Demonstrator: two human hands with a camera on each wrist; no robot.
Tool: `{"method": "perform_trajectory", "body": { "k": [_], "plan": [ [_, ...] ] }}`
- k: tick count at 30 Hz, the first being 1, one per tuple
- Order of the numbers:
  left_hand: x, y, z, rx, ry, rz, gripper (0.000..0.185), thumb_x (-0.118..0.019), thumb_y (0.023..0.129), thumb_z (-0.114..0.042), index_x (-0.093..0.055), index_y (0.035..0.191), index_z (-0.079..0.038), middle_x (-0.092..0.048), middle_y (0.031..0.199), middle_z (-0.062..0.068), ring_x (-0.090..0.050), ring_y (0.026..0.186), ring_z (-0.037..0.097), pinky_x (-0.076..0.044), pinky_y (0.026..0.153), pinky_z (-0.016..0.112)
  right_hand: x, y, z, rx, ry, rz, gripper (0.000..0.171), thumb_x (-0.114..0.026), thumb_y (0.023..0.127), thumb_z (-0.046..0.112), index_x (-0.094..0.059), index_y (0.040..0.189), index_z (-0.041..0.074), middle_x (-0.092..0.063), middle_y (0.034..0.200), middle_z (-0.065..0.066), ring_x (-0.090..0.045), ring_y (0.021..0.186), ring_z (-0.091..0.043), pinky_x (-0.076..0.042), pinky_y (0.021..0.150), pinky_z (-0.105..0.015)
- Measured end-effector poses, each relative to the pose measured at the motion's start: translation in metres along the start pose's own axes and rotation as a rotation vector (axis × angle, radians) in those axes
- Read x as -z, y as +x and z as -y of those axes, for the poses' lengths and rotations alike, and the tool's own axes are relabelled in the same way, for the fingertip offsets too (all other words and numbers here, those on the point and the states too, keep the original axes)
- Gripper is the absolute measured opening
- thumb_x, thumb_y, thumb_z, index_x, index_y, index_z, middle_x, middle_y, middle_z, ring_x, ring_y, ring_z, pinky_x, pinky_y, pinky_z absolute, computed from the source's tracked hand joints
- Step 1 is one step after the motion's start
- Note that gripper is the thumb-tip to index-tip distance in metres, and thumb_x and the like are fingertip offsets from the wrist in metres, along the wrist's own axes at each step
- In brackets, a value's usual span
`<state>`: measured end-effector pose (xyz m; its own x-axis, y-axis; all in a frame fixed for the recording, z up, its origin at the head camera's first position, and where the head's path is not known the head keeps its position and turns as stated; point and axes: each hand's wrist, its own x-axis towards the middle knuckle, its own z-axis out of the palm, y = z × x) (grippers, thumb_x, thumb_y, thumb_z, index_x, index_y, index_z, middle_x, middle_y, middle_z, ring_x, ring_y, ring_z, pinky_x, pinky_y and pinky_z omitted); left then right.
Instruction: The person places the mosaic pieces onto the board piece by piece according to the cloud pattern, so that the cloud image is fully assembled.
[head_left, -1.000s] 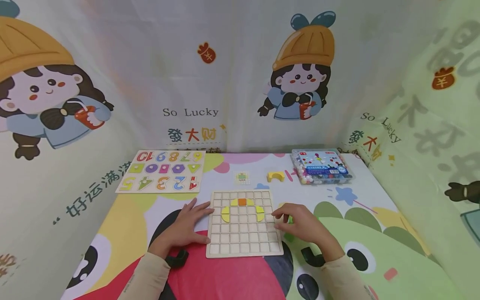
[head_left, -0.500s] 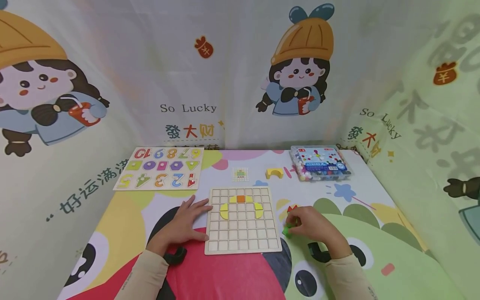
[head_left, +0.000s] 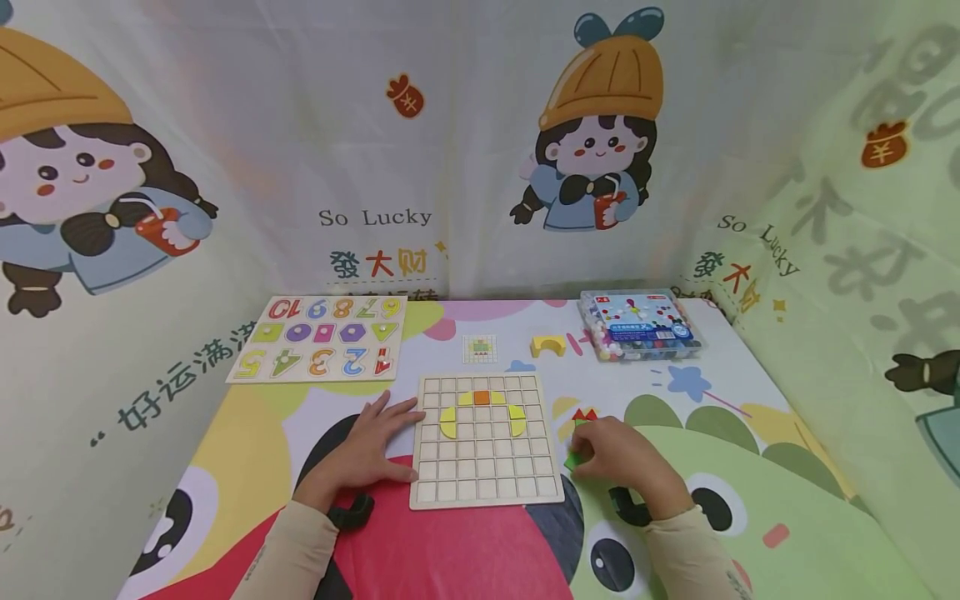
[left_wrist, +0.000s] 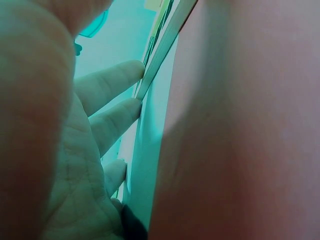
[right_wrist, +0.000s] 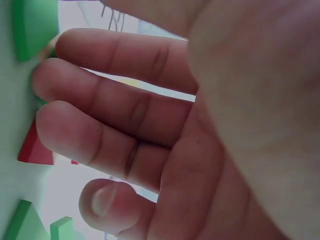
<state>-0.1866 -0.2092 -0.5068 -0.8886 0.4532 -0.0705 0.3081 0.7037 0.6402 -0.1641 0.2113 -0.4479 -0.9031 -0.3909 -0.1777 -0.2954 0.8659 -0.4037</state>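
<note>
A wooden grid board (head_left: pixel 486 467) lies in front of me, with yellow curved pieces and an orange square (head_left: pixel 482 397) set in its upper rows. My left hand (head_left: pixel 371 446) rests flat on the table, its fingertips (left_wrist: pixel 127 75) against the board's left edge (left_wrist: pixel 165 45). My right hand (head_left: pixel 618 454) is curled over loose pieces just right of the board, and its fingertips (right_wrist: pixel 47 82) pinch a green piece (head_left: pixel 573 459) (right_wrist: pixel 30 25). A red piece (head_left: pixel 585 414) (right_wrist: pixel 35 147) and more green pieces (right_wrist: pixel 20 225) lie beside it. The right thumb is hidden.
A number puzzle board (head_left: pixel 322 337) sits at the back left. A clear box of beads (head_left: pixel 641 325) stands at the back right. A yellow arch block (head_left: pixel 549 345) and a small pattern card (head_left: pixel 480 348) lie behind the grid board. Printed fabric walls close in three sides.
My right hand has drawn back from the board's right edge to the loose pieces beside it and curled onto a green one. The left hand has stayed put.
</note>
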Motion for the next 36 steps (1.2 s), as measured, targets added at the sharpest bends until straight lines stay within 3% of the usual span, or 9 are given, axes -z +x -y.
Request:
{"method": "perform_trajectory", "body": {
  "k": [6, 12, 24, 28, 36],
  "plan": [
    [-0.001, 0.000, 0.001, -0.009, -0.003, 0.000, 0.098, -0.090, 0.070, -0.052, -0.054, 0.155, -0.021, -0.037, 0.171, 0.007, -0.008, 0.163, 0.046, -0.012, 0.126, 0.077, -0.003, 0.003, -0.001, 0.002, 0.006, -0.002, 0.022, -0.091, 0.074, 0.012, -0.072, 0.084, 0.016, -0.058, 0.073, 0.007, -0.050, 0.071, -0.010, -0.045, 0.066, -0.027],
    [0.000, 0.000, 0.001, -0.006, 0.001, -0.002, 0.098, -0.090, 0.070, -0.052, -0.054, 0.155, -0.022, -0.038, 0.171, 0.007, -0.009, 0.163, 0.045, -0.012, 0.126, 0.077, -0.004, 0.007, -0.005, 0.089, 0.048, -0.004, 0.018, -0.087, 0.076, 0.008, -0.075, 0.087, 0.016, -0.062, 0.076, 0.008, -0.052, 0.071, -0.007, -0.049, 0.067, -0.025],
    [0.000, 0.000, 0.001, -0.020, -0.005, -0.003, 0.097, -0.090, 0.071, -0.053, -0.054, 0.155, -0.020, -0.038, 0.171, 0.007, -0.009, 0.163, 0.046, -0.012, 0.126, 0.077, -0.005, 0.014, -0.015, 0.227, 0.190, -0.115, 0.027, -0.081, 0.077, 0.004, -0.080, 0.102, 0.012, -0.067, 0.090, 0.008, -0.057, 0.077, -0.007, -0.052, 0.069, -0.023],
    [-0.001, 0.001, 0.001, -0.021, 0.003, 0.007, 0.097, -0.089, 0.071, -0.055, -0.054, 0.155, -0.021, -0.038, 0.171, 0.006, -0.008, 0.163, 0.045, -0.011, 0.127, 0.076, -0.001, 0.021, -0.009, 0.262, 0.224, -0.144, 0.028, -0.079, 0.079, 0.003, -0.081, 0.106, 0.011, -0.068, 0.093, 0.008, -0.059, 0.077, -0.009, -0.053, 0.068, -0.023],
    [-0.001, 0.000, 0.003, -0.010, 0.007, 0.005, 0.097, -0.089, 0.071, -0.055, -0.054, 0.155, -0.022, -0.038, 0.171, 0.005, -0.008, 0.163, 0.045, -0.011, 0.126, 0.076, 0.013, 0.051, 0.019, 0.280, 0.199, -0.089, 0.030, -0.078, 0.082, 0.006, -0.083, 0.111, 0.013, -0.069, 0.098, 0.007, -0.061, 0.085, -0.017, -0.053, 0.072, -0.025]
  ]
}}
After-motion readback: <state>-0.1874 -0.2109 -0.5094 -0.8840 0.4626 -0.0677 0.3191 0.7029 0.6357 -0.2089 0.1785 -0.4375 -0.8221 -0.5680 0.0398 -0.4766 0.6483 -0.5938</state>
